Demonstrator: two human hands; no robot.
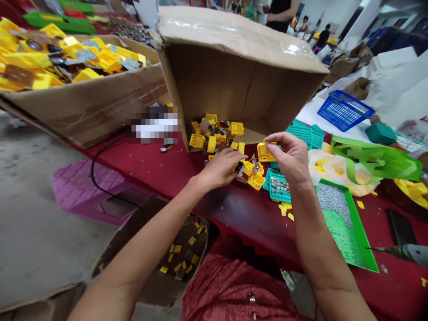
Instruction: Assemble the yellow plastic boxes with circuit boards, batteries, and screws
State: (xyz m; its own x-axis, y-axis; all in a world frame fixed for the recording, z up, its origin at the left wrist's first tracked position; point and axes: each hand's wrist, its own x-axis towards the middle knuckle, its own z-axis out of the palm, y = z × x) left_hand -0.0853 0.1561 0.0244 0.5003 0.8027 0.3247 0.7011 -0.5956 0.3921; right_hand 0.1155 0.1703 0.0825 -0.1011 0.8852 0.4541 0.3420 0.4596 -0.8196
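Note:
My right hand point(291, 154) pinches a small yellow plastic casing point(265, 152) between thumb and fingers, above the table. Its hollow side faces me. My left hand point(224, 166) reaches over a pile of yellow casings point(256, 180) with its fingers stretched out and slightly spread; the thumb is mostly hidden. Small metal parts and wires lie among the casings. More yellow casings point(198, 141) spill from a cardboard box point(240, 80) tipped on its side. By my right wrist, a teal tray point(279, 196) carries several round silver button cells point(279, 183).
A green tray point(366, 240) of small metal pieces sits right, near an electric screwdriver point(413, 253) and a black phone point(401, 227). At left stands a large carton point(87, 107) of yellow parts. Below are an open box point(154, 285) and a purple stool point(80, 187).

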